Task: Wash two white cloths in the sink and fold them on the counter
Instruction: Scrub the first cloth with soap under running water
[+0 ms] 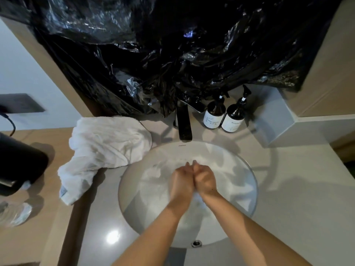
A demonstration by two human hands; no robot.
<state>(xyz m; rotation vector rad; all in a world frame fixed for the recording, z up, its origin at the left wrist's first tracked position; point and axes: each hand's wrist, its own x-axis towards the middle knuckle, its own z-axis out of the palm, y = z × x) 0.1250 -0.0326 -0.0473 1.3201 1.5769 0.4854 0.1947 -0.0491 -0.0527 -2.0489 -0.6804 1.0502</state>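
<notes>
A white cloth (226, 177) lies wet in the round sink (134, 212), spread across the bowl. My left hand (181, 182) and my right hand (205, 178) are pressed knuckle to knuckle in the middle of the bowl, both closed on bunched folds of that cloth. A second white cloth (103, 146) lies crumpled on the counter left of the sink, one end hanging toward the front with a small label showing. The dark faucet (184, 123) stands behind the bowl; I cannot tell whether water runs.
Two dark pump bottles (223, 115) stand right of the faucet. Black plastic sheeting (172, 54) covers the wall behind. A black appliance (17, 166) and crumpled clear plastic (13, 214) sit at the left. A grey box (274, 120) is at the back right.
</notes>
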